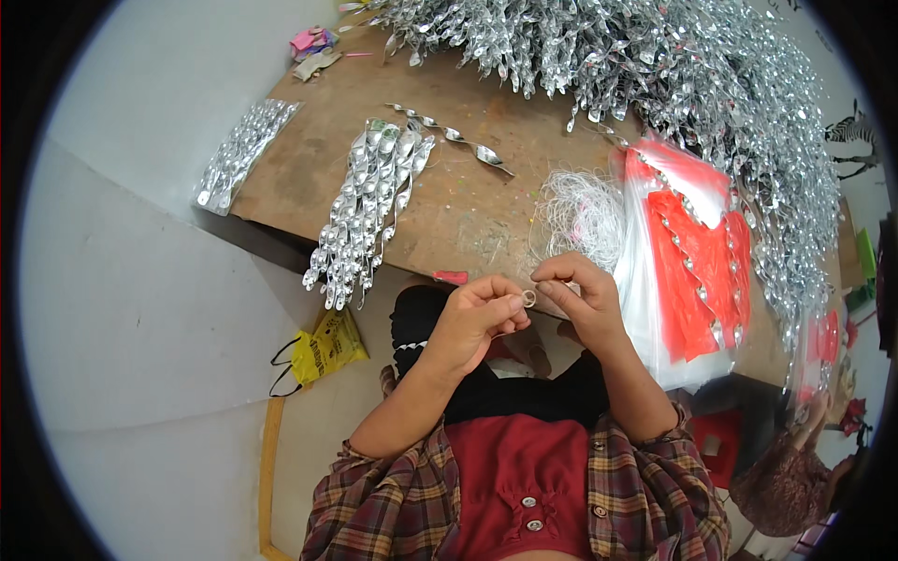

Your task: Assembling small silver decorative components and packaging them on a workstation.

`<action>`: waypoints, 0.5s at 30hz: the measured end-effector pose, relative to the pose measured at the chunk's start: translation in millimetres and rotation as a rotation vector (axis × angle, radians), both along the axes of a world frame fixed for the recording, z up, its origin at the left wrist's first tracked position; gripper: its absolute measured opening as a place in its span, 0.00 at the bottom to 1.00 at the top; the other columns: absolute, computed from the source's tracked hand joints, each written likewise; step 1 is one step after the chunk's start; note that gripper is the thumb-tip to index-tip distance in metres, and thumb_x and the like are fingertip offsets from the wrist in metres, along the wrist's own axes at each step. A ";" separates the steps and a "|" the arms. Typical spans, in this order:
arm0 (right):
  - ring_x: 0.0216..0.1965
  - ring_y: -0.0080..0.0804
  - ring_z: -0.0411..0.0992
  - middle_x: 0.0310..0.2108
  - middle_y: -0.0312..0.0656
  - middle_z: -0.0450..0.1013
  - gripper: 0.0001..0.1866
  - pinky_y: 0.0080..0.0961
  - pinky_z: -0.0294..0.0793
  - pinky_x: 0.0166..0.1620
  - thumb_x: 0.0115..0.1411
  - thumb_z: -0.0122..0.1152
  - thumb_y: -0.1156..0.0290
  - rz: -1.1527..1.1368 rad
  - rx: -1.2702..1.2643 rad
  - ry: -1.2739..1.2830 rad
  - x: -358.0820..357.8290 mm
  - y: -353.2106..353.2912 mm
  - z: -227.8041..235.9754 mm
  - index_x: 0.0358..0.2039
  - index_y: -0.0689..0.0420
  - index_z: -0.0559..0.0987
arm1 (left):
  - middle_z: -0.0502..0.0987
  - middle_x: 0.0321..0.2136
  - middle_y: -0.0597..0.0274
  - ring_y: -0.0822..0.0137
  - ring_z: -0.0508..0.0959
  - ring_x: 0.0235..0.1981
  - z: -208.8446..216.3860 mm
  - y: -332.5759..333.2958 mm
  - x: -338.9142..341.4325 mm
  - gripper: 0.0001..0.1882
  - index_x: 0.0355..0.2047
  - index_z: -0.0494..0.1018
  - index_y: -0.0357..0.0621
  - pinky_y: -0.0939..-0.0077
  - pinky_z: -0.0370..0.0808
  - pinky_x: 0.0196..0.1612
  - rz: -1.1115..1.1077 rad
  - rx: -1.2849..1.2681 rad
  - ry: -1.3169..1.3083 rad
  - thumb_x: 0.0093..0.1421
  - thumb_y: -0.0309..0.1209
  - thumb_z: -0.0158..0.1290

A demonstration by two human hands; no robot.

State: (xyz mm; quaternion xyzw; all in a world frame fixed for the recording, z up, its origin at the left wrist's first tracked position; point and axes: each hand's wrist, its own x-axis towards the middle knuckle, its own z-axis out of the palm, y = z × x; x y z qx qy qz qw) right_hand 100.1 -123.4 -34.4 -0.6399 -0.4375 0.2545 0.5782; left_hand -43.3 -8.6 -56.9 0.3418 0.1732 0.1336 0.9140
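Note:
Over the near table edge, my left hand (479, 323) pinches a small pale ring (528, 298) between thumb and forefinger. Just to its right, my right hand (587, 301) has thumb and forefinger drawn close together; whatever they hold, if anything, is too fine to make out. A loose heap of white string (578, 213) lies beyond my right hand. Below my left fingers, at the edge, rests a small red piece (451, 278). Farther left, a bundle of twisted silver strips (360, 201) hangs partly over the edge, with a single twisted strip (454, 136) behind it.
A large pile of silver spirals (645, 56) covers the far right of the brown table (486, 201). Clear bags and red plastic (683, 271) lie at right. Flat packed silver strips (245, 154) sit at the left corner. A yellow bag (327, 355) is below. Another person (786, 486) is at lower right.

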 end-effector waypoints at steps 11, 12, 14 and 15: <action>0.31 0.31 0.71 0.27 0.36 0.74 0.06 0.25 0.65 0.38 0.49 0.62 0.78 -0.036 0.044 -0.471 -10.5 -1.6 4.3 0.29 0.56 0.78 | 0.76 0.24 0.65 0.78 0.75 0.25 2.2 -6.0 0.5 0.05 0.32 0.72 0.39 0.88 0.70 0.30 0.107 0.179 0.090 0.57 0.27 0.55; 0.30 0.31 0.70 0.27 0.36 0.74 0.06 0.25 0.64 0.38 0.49 0.62 0.78 -0.042 0.068 -0.491 -10.6 -1.6 4.5 0.29 0.55 0.78 | 0.76 0.24 0.65 0.78 0.75 0.25 1.8 -6.9 1.0 0.05 0.32 0.72 0.39 0.88 0.70 0.30 0.105 0.180 0.090 0.57 0.27 0.55; 0.30 0.32 0.70 0.27 0.36 0.74 0.05 0.25 0.64 0.38 0.49 0.62 0.78 -0.038 0.081 -0.524 -10.2 -1.7 4.2 0.29 0.55 0.77 | 0.76 0.24 0.65 0.78 0.75 0.25 1.2 -8.5 2.0 0.05 0.32 0.73 0.39 0.89 0.69 0.29 0.119 0.296 0.091 0.57 0.26 0.54; 0.30 0.33 0.70 0.26 0.36 0.74 0.05 0.25 0.64 0.39 0.49 0.61 0.78 -0.032 0.094 -0.555 -10.1 -1.9 4.0 0.29 0.56 0.77 | 0.76 0.24 0.65 0.78 0.75 0.25 1.5 -9.5 2.1 0.05 0.32 0.73 0.39 0.89 0.69 0.29 0.118 0.297 0.090 0.57 0.26 0.54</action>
